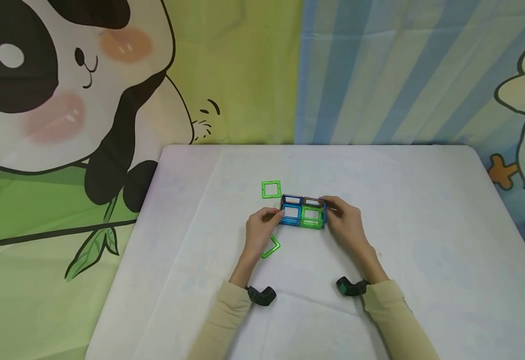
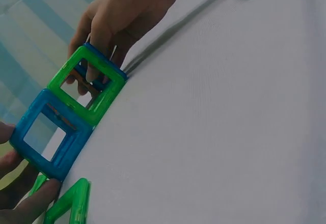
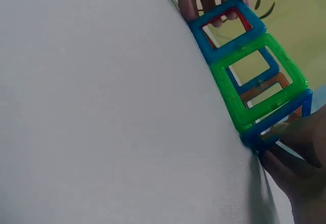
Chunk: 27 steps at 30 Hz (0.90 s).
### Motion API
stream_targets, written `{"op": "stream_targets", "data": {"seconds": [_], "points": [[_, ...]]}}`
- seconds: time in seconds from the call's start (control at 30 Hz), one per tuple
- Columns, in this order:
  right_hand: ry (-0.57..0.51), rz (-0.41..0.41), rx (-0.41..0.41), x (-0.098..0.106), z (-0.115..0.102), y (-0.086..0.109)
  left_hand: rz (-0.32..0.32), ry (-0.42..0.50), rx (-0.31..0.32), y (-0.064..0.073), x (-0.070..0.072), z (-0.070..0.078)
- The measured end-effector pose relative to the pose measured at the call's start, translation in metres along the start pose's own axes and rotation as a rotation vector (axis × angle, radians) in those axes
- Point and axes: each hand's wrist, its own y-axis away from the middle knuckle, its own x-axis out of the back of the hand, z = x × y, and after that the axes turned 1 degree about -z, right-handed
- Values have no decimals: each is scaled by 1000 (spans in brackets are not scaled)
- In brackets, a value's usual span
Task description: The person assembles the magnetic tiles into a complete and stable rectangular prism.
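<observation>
A box-like row of square magnetic tiles point(image 1: 301, 223) stands on the white table, its front made of a blue tile point(image 2: 30, 158) and a green tile point(image 3: 224, 94) side by side. Red and orange-brown frames show behind them. At the left end, my left hand point(image 1: 259, 231) grips the structure with thumb and fingers. My right hand point(image 1: 349, 225) pinches the blue end tile point(image 3: 277, 119) on the right side, its fingertips partly hidden by the frames.
Behind and left of the structure lies a loose green square tile point(image 1: 271, 189). A green triangular tile point(image 1: 271, 252) lies beside my left wrist, partly covered by it. The white table point(image 1: 424, 200) ends at a printed cloth backdrop point(image 1: 244, 75).
</observation>
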Motion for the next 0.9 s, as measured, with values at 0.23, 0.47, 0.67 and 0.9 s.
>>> {"op": "stream_targets", "data": {"seconds": [0.23, 0.47, 0.67, 0.9], "points": [[-108, -158, -95, 14, 11, -4, -2, -40, -10, 5, 1, 0], [-523, -471, -108, 42, 33, 2, -34, -365, -83, 23, 22, 10], [-539, -489, -83, 38, 33, 1, -121, -891, -163, 43, 32, 9], [-456, -412, -99, 23, 26, -4, -197, -1006, -267, 51, 34, 6]]}}
